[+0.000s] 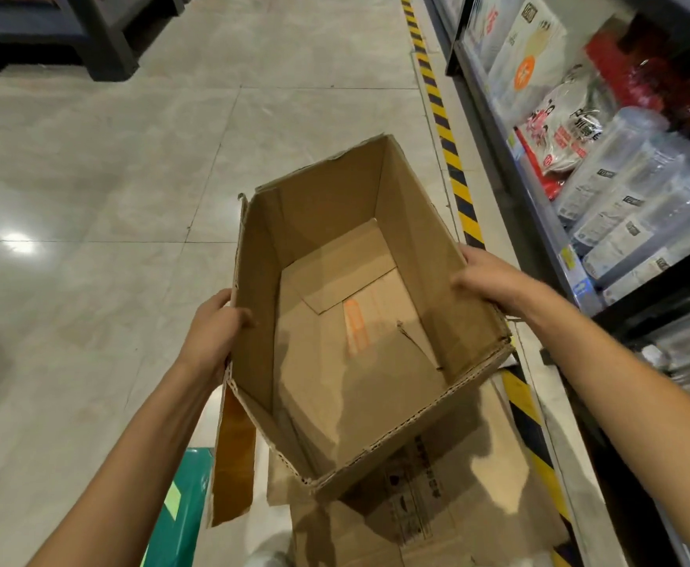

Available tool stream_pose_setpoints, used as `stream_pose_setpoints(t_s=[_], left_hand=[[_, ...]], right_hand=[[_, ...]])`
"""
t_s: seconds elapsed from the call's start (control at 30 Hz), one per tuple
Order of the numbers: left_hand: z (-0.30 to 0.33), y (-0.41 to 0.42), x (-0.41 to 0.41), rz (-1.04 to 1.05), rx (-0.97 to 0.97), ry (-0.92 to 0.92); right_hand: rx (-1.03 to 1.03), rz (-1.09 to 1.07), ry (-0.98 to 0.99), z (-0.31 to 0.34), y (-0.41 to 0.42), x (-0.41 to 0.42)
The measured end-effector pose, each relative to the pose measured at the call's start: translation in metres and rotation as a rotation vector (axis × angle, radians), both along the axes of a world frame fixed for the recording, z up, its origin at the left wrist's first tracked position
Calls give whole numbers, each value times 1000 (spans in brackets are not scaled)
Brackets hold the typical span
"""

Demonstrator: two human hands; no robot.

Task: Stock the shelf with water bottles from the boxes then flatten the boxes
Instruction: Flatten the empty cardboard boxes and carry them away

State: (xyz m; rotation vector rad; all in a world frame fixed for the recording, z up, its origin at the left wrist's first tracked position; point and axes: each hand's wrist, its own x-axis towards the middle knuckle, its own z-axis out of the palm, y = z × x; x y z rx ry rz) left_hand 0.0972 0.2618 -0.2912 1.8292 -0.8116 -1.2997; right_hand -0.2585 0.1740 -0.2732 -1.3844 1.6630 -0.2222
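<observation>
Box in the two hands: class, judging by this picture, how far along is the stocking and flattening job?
Done: the box is empty, bottles lie on the shelf, and flat cardboard lies on the floor. In hand: left hand and right hand grip the box's side walls. Left: this box is not yet flattened.

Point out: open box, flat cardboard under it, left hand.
open box [359,362]: head view, inside floor of the box.
flat cardboard [478,497]: head view, printed top face.
left hand [212,333]: head view, back of the hand.
</observation>
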Motion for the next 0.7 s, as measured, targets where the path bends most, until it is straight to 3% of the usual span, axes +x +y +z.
stream_pose_setpoints(t_s=[0.17, 0.3, 0.5, 0.7], left_hand=[[28, -3, 0, 64, -106, 21], [59, -16, 2, 191, -212, 140], [79, -31, -7, 217, -270, 295], [65, -31, -23, 179, -248, 419]], right_hand=[[-213, -47, 46, 33, 26, -7], [-355, -22, 117, 93, 55, -27], [-389, -44, 253, 161, 93, -24], [-415, -59, 266, 161, 125, 10]])
